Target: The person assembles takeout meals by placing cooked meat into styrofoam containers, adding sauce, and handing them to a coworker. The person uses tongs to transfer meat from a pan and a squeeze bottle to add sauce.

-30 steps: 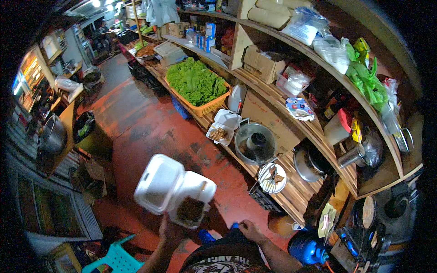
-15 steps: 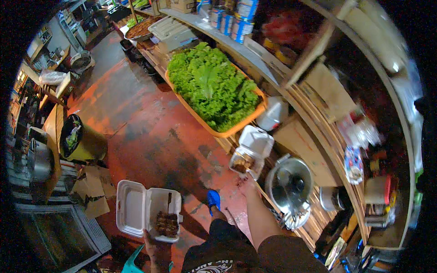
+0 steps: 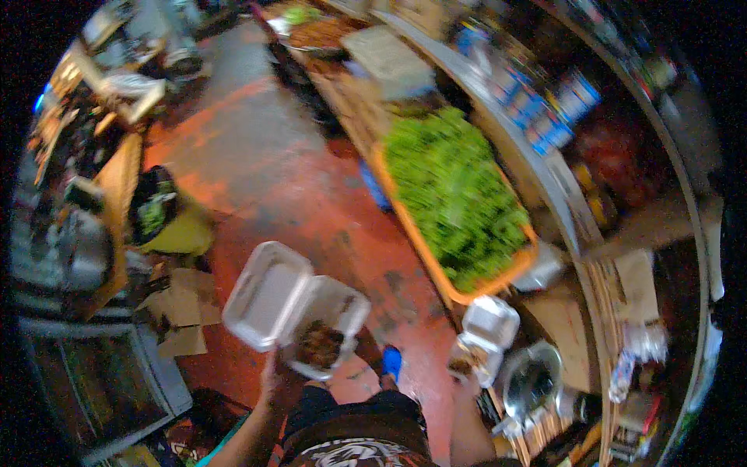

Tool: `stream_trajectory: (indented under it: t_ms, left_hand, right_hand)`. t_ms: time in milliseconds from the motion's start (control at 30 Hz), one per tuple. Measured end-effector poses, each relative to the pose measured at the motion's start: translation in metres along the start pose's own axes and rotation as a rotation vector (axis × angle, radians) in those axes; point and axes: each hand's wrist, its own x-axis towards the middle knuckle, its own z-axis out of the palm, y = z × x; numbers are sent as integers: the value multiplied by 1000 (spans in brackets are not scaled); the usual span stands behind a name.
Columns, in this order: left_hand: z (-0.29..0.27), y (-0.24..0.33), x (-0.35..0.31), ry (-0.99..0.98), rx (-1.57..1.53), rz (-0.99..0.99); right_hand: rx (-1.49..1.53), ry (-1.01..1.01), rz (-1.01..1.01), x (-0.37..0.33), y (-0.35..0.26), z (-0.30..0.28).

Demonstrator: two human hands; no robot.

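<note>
My left hand [image 3: 280, 381] grips the near edge of an open white foam takeout box [image 3: 342, 301]. Its lid lies folded back to the left, and browned pieces of meat [image 3: 319, 342] sit in the base. On my right, a smaller open foam box [image 3: 492, 317] with brown and pale food [image 3: 468, 356] is at the bench edge, its lid raised. My right hand [image 3: 465, 389] is closed at this box's near side; blur hides the exact finger placing. Just beyond it stands an orange tub [image 3: 424, 253] heaped with green leaf lettuce [image 3: 459, 202].
A clear-looking round bowl [image 3: 533, 377] stands right of the smaller box. Blue cans [image 3: 552, 132] line the shelf above. To the left are a yellow bin [image 3: 187, 229] with a black liner, torn cardboard [image 3: 183, 300] and a grey-framed glass panel [image 3: 101, 381]. The floor [image 3: 296, 202] is red, worn grey.
My view has turned left, so the tub and bench appear farther right. The larger foam box has come up and inward in front of me, still in my left hand. My right hand stays at the smaller box.
</note>
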Motion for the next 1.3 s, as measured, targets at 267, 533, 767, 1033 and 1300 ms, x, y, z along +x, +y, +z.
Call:
stream_trajectory:
  t_ms: [267,533,767,1033,1300]
  left_hand:
    - [-64,179,30,-130,-99,46]
    - [-170,334,30,101,-174,328]
    - [-228,410,101,202,-254,450]
    - [-225,524,168,498,-195,647]
    - [-240,652,189,651,-94,829]
  right_hand:
    - [-382,306,237,-69,108,162]
    - [-620,217,179,-38,231,374]
    - [-1221,-352,110,125,300,625]
    - [-1040,-752,366,63,609,1028]
    - [-1199,-847,601,14,885,1201]
